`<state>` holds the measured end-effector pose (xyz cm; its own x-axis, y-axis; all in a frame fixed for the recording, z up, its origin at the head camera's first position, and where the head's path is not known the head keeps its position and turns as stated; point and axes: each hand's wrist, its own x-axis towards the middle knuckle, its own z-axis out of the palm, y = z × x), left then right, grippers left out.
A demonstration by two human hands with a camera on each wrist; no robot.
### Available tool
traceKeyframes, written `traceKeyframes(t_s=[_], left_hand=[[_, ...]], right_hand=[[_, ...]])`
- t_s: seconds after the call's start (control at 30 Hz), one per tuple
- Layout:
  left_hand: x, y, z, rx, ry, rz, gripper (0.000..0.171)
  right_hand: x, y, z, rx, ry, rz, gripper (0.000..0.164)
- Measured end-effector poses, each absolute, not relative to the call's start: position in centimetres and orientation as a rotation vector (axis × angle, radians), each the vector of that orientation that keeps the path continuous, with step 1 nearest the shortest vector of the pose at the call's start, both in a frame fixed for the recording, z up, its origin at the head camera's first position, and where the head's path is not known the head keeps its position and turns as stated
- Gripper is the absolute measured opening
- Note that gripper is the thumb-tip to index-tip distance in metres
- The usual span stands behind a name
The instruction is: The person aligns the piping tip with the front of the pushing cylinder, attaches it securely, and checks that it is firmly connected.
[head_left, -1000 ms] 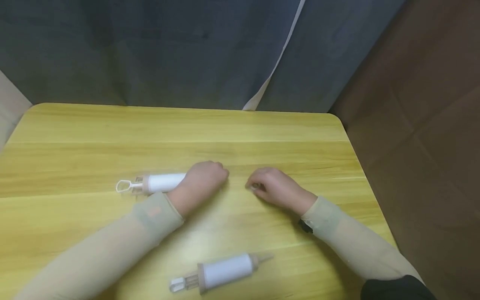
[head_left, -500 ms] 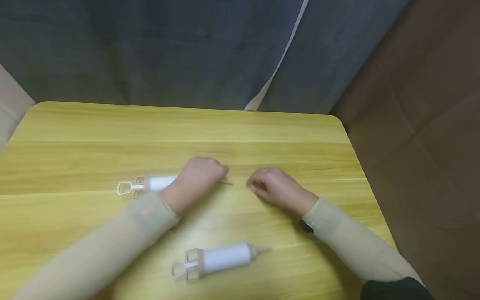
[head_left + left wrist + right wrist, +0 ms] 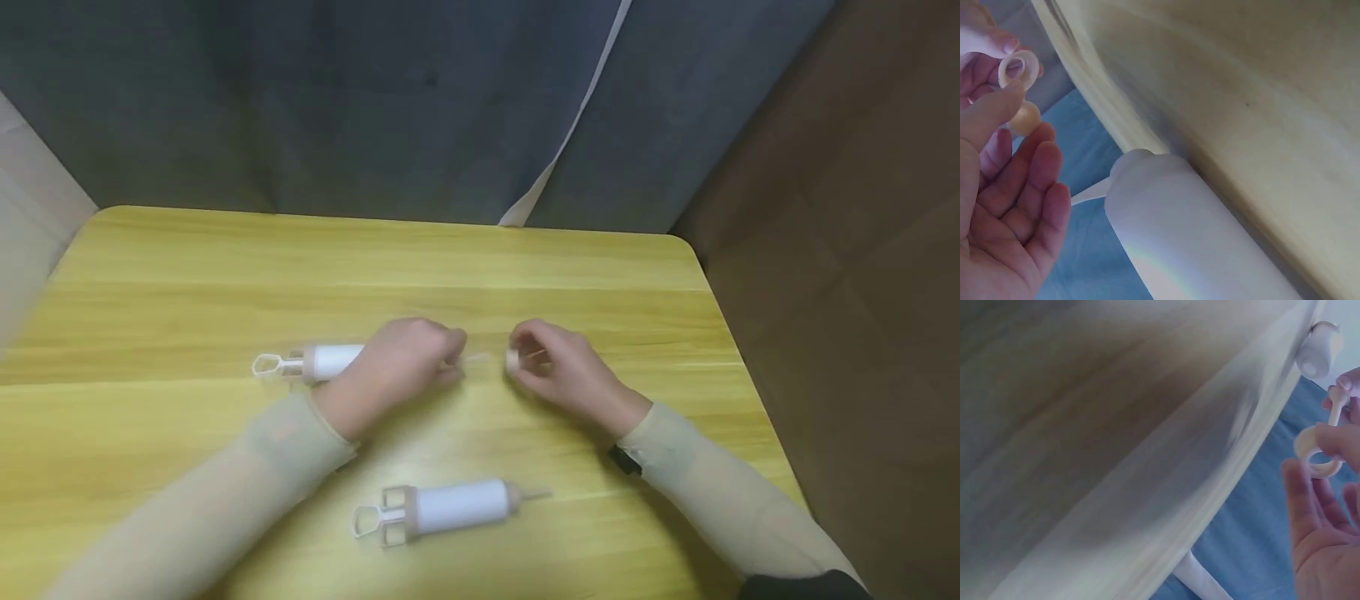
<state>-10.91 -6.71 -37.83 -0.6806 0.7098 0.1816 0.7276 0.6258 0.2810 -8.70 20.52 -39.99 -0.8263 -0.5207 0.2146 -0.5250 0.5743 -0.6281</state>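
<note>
My left hand (image 3: 405, 362) pinches a slim pale nozzle (image 3: 1337, 403) with a rounded base, its thin end blurred in the head view. Facing it, my right hand (image 3: 570, 367) holds a cream ring-shaped cap (image 3: 1317, 453) between thumb and fingers. A small gap separates nozzle and ring in the head view. Under my left forearm and hand lies a syringe-like press (image 3: 333, 361) with a white barrel and a loop handle; its front end is hidden there, but its barrel (image 3: 1191, 231) fills the lower left wrist view.
A second press (image 3: 461, 506), with its nozzle on, lies near the front of the wooden table (image 3: 390, 258). Dark curtains (image 3: 360, 108) hang behind the far edge. A brown drape (image 3: 847, 275) stands along the right side.
The nozzle tip now shows farther out of my left hand, toward the right one. My right fingers have turned the ring, which shows more plainly. The head view has shifted slightly.
</note>
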Motion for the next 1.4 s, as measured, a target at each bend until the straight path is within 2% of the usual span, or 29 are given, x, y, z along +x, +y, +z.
traceKeyframes(t_s=[0.27, 0.53, 0.73, 1.13, 1.4], left_hand=[[-10.5, -7.0, -37.5, -1.244, -2.778, -0.586, 0.027], [-9.8, -6.2, -37.5, -1.32, -2.68, -0.63, 0.024], [-9.5, -5.7, -37.6, -1.333, -2.686, -0.616, 0.025], [-9.2, -5.2, -37.7, -1.389, -2.607, -0.65, 0.026], [-9.0, -4.9, -38.0, -1.42, -2.561, -0.688, 0.017]], right_hand=[[-8.7, 20.1, -40.2, 1.093, -2.594, 1.324, 0.031], [-8.4, 19.9, -40.2, 1.194, -2.485, 1.335, 0.031], [-7.8, 19.9, -40.2, 1.208, -2.475, 1.305, 0.035], [-7.5, 19.8, -40.1, 1.241, -2.492, 1.215, 0.034], [-7.3, 19.5, -39.9, 1.283, -2.475, 1.192, 0.034]])
